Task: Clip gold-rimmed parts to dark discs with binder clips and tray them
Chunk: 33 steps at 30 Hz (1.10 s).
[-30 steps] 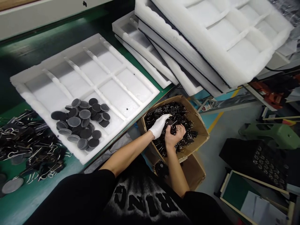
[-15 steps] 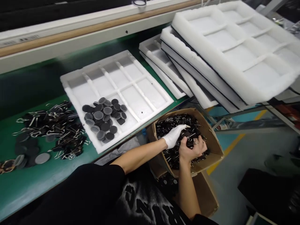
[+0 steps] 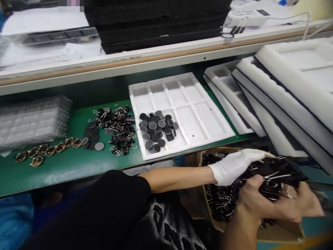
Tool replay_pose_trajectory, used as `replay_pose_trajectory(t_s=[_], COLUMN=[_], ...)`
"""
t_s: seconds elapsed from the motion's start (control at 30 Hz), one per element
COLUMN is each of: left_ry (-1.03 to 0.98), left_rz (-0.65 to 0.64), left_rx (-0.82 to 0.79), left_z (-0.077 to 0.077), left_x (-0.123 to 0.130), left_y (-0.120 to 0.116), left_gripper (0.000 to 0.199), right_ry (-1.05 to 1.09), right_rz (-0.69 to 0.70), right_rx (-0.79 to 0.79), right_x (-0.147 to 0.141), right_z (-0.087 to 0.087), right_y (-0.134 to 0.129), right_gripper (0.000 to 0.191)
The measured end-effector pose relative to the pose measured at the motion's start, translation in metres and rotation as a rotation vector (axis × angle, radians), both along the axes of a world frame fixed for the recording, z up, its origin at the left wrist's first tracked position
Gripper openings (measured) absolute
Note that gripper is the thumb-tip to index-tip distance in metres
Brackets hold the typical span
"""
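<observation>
Between my two hands is a clump of black binder clips (image 3: 283, 168), their silvery wire handles sticking out. My left hand (image 3: 235, 166), in a white glove, lies along the clump's near-left side with its fingers straight and together. My right hand (image 3: 273, 205) is bare and cups the clump from below, thumb on the near side and fingers curled at the right. Beneath them a cardboard box (image 3: 282, 232) holds many more binder clips (image 3: 221, 199). Motion blurs the right hand's fingers somewhat.
On the green table, a white foam tray (image 3: 218, 128) carries dark round discs (image 3: 157, 130) in one corner. Left of it lie a heap of binder clips (image 3: 121, 126), gold-rimmed round parts (image 3: 50, 150) and clear plastic trays (image 3: 33, 119). Stacked foam trays (image 3: 288, 100) overhang at right.
Both hands have lifted out of the box, bringing up a clump of binder clips. The view has swung left, so the gold-rimmed parts and clear trays now show.
</observation>
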<state>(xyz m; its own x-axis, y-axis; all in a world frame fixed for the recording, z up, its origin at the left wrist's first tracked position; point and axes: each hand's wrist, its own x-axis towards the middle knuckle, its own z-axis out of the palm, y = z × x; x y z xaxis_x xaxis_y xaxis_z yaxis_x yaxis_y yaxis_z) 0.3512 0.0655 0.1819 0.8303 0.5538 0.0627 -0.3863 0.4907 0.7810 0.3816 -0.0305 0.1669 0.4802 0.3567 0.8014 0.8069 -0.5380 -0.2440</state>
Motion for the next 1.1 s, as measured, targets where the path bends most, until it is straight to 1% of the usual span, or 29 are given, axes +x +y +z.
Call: replay_pose_trajectory(t_s=[0.03,0.07,0.1,0.13,0.23,0.3,0.37,0.43,0.47,0.5,0.57,0.67,0.73,0.77,0.8,0.87,0.97,1.03,1.1], left_ry=[-0.019,-0.032,-0.036,-0.037,-0.066,-0.107,-0.138,-0.144,-0.141,-0.135,-0.116,-0.050,0.028,0.067,0.102,0.163,0.256,0.317,0.388], left_rz=[0.025,0.052,0.082,0.112,0.180,0.231,0.336,0.512,0.602,0.689,0.841,1.034,1.115,1.131,1.131,1.091,1.031,1.024,1.036], left_rx=[0.003,-0.007,-0.023,-0.048,-0.140,-0.186,-0.199,-0.190,-0.189,-0.194,-0.224,-0.272,-0.310,-0.324,-0.331,-0.323,-0.266,-0.187,-0.055], left_z=[0.012,0.025,0.037,0.048,0.079,0.097,0.111,0.121,0.123,0.123,0.114,0.088,0.068,0.060,0.052,0.042,0.033,0.028,0.022], left_x=[-0.008,-0.017,-0.027,-0.038,-0.077,-0.110,-0.148,-0.191,-0.214,-0.236,-0.281,-0.340,-0.371,-0.383,-0.394,-0.410,-0.428,-0.438,-0.446], left_y=[0.008,0.017,0.026,0.034,0.058,0.071,0.083,0.096,0.103,0.111,0.128,0.151,0.161,0.163,0.164,0.164,0.161,0.159,0.159], left_gripper=[0.034,0.033,0.031,0.030,0.029,0.027,0.025,0.027,0.029,0.032,0.038,0.039,0.038,0.039,0.041,0.044,0.045,0.041,0.039], right_ry=[-0.015,-0.048,-0.077,-0.115,-0.162,-0.192,-0.217,-0.181,-0.128,-0.065,0.076,0.314,0.449,0.486,0.504,0.493,0.455,0.457,0.479], right_rz=[0.043,0.091,0.152,0.221,0.416,0.556,0.697,0.822,0.883,0.941,1.052,1.154,1.183,1.192,1.205,1.247,1.339,1.374,1.375], right_rx=[0.053,0.148,0.240,0.294,0.361,0.389,0.434,0.455,0.430,0.418,0.379,0.286,0.208,0.176,0.151,0.116,0.056,0.009,-0.044], right_x=[-0.006,-0.011,-0.016,-0.020,-0.036,-0.054,-0.080,-0.117,-0.139,-0.163,-0.215,-0.286,-0.321,-0.332,-0.340,-0.346,-0.342,-0.336,-0.332], right_z=[0.013,0.025,0.035,0.044,0.066,0.078,0.087,0.091,0.090,0.088,0.077,0.049,0.030,0.022,0.015,0.007,0.005,0.006,0.008], right_y=[0.011,0.022,0.033,0.045,0.079,0.104,0.131,0.161,0.177,0.193,0.222,0.255,0.267,0.270,0.272,0.273,0.270,0.267,0.264], right_gripper=[0.058,0.054,0.051,0.050,0.047,0.047,0.046,0.044,0.043,0.042,0.040,0.036,0.035,0.035,0.034,0.034,0.037,0.046,0.059])
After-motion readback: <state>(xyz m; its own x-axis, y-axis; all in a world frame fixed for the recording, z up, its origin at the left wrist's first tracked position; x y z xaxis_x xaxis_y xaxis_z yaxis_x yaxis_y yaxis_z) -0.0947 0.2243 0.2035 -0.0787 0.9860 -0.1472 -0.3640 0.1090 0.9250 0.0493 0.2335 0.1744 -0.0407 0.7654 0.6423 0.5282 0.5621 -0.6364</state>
